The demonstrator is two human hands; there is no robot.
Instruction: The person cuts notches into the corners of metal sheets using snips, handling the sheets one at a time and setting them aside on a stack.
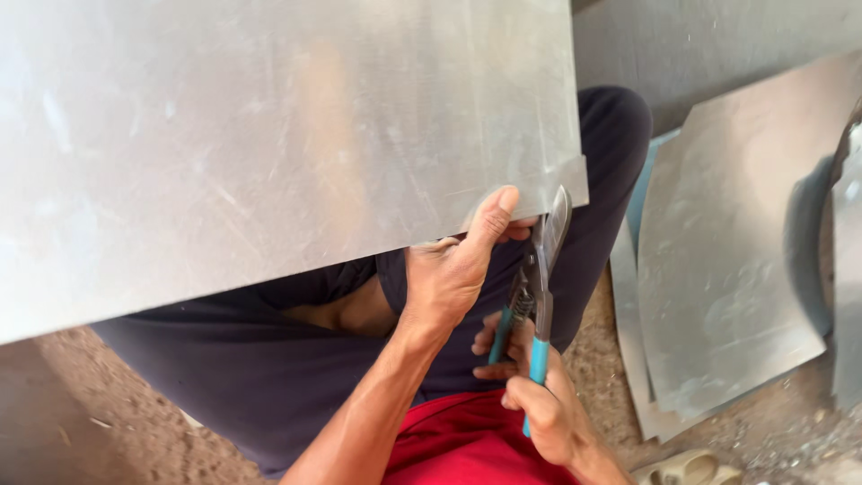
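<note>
Beneath you the dirt floor carries a stack of cut metal sheets lying flat at its right side, with a pale sandal just beside their near edge.

Extra metal sheets and a dirt floor

I see a pile of flat grey metal sheets lying on the sandy dirt floor off to the right side. A pale sandal sits on the dirt near the bottom edge, just below the pile. Behind the pile there is a grey wall.
</note>
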